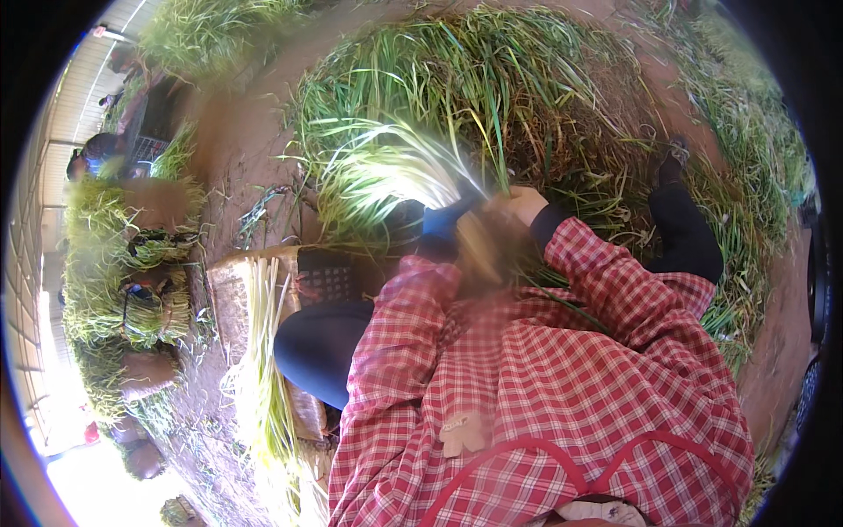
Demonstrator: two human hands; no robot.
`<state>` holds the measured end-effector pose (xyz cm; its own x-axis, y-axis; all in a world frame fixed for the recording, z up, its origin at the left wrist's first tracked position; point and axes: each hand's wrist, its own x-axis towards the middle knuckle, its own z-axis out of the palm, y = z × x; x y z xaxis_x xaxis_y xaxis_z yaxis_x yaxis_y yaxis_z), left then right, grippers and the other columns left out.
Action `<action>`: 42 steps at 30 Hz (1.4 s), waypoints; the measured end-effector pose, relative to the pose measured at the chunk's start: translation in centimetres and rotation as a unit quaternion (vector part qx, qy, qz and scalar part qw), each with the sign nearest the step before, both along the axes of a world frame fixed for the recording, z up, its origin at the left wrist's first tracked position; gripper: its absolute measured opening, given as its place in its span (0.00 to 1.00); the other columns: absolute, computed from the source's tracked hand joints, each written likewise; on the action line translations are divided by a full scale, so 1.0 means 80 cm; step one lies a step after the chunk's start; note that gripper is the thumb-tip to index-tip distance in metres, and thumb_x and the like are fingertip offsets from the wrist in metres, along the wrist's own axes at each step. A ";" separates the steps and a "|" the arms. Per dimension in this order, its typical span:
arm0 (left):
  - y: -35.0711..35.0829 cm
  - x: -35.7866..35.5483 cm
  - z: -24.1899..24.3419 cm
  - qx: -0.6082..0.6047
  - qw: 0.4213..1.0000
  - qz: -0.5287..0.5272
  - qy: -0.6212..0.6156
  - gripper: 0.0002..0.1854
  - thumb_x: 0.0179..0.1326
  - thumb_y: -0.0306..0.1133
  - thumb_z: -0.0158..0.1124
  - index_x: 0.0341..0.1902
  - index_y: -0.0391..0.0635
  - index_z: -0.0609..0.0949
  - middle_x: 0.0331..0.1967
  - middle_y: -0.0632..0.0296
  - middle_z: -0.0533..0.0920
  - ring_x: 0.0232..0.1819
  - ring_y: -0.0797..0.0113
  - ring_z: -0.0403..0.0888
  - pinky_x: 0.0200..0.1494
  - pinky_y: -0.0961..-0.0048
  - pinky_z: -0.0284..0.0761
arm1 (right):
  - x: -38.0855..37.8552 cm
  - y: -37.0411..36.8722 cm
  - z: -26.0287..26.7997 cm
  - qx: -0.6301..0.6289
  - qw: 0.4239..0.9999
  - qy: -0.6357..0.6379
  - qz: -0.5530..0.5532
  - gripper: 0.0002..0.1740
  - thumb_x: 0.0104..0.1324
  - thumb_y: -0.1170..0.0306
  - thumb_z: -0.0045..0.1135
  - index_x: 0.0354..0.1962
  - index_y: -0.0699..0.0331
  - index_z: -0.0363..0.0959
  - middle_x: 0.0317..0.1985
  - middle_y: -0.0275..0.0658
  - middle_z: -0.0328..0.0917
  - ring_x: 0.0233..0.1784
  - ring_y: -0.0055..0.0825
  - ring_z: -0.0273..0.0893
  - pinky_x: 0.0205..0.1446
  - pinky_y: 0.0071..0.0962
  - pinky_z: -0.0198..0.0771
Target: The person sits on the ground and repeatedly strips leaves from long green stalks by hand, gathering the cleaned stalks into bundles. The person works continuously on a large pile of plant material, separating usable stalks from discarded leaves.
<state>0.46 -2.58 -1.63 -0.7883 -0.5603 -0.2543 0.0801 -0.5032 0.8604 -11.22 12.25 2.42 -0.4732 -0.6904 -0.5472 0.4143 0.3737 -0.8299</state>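
Note:
My left hand (453, 214), in a dark blue glove or covering, is closed around a bunch of pale green leafy stalks (421, 174). The leaves fan out to the upper left; the lower ends are blurred below the hand. Beside it, my bare right hand (523, 203) has its fingers closed on a few green stalks at the bunch's right side; its fingertips are partly hidden. Beyond both hands lies a large heap of long green leafy plants (461, 79), with brown roots or dry matter at its near side. Trimmed pale stalks (267, 356) lie together left of my bent knee.
A brown sheet (227, 296) lies under the pale stalks. Bundled greens (158, 316) stand in a row at the left. More loose greens (744, 132) line the right. A person (102, 155) is at the far left, near a dark crate (148, 148). My shoe (677, 151) rests beside the heap.

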 end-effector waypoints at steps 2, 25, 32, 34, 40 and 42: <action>0.001 0.000 -0.011 0.026 0.998 -0.011 -0.061 0.13 0.48 0.17 0.68 0.39 0.37 0.79 0.32 0.59 0.83 0.29 0.65 0.81 0.33 0.70 0.79 | 0.011 0.002 -0.009 0.011 1.000 -0.012 -0.019 0.11 0.59 0.72 0.64 0.37 0.70 0.75 0.33 0.42 0.80 0.33 0.24 0.77 0.37 0.26 0.72; -0.070 0.021 0.113 0.129 0.972 0.177 -0.084 0.22 0.43 0.20 0.73 0.44 0.39 0.78 0.33 0.59 0.80 0.30 0.61 0.80 0.33 0.65 0.79 | -0.110 0.157 0.011 0.299 0.818 0.422 0.253 0.23 0.66 0.59 0.51 0.57 0.54 0.70 0.56 0.43 0.73 0.57 0.38 0.73 0.60 0.33 0.69; -0.045 0.016 0.109 0.090 0.984 0.143 -0.050 0.11 0.51 0.24 0.67 0.40 0.39 0.83 0.30 0.62 0.82 0.29 0.68 0.79 0.35 0.73 0.77 | 0.033 0.009 0.059 0.049 0.924 0.338 0.171 0.17 0.64 0.61 0.56 0.45 0.62 0.76 0.42 0.43 0.81 0.43 0.32 0.79 0.49 0.31 0.73; -0.052 0.021 0.102 0.090 0.989 0.112 -0.029 0.11 0.52 0.24 0.67 0.40 0.38 0.82 0.30 0.62 0.82 0.28 0.68 0.79 0.35 0.74 0.77 | 0.044 0.000 0.048 0.013 0.920 0.342 0.193 0.14 0.65 0.60 0.52 0.39 0.62 0.77 0.33 0.38 0.82 0.33 0.30 0.80 0.38 0.31 0.73; -0.061 0.011 0.082 0.079 0.984 0.153 -0.053 0.12 0.49 0.22 0.69 0.40 0.34 0.81 0.31 0.57 0.82 0.28 0.67 0.79 0.34 0.76 0.77 | 0.035 0.045 0.029 0.039 0.818 0.544 0.181 0.09 0.65 0.64 0.51 0.31 0.58 0.77 0.23 0.33 0.80 0.23 0.28 0.77 0.28 0.27 0.71; -0.062 0.009 0.086 0.097 0.986 0.126 -0.046 0.09 0.50 0.23 0.69 0.36 0.36 0.81 0.30 0.59 0.81 0.28 0.67 0.78 0.35 0.74 0.77 | 0.037 0.064 0.029 -0.004 0.899 0.429 0.089 0.08 0.63 0.65 0.54 0.31 0.60 0.77 0.21 0.34 0.79 0.19 0.25 0.75 0.24 0.25 0.69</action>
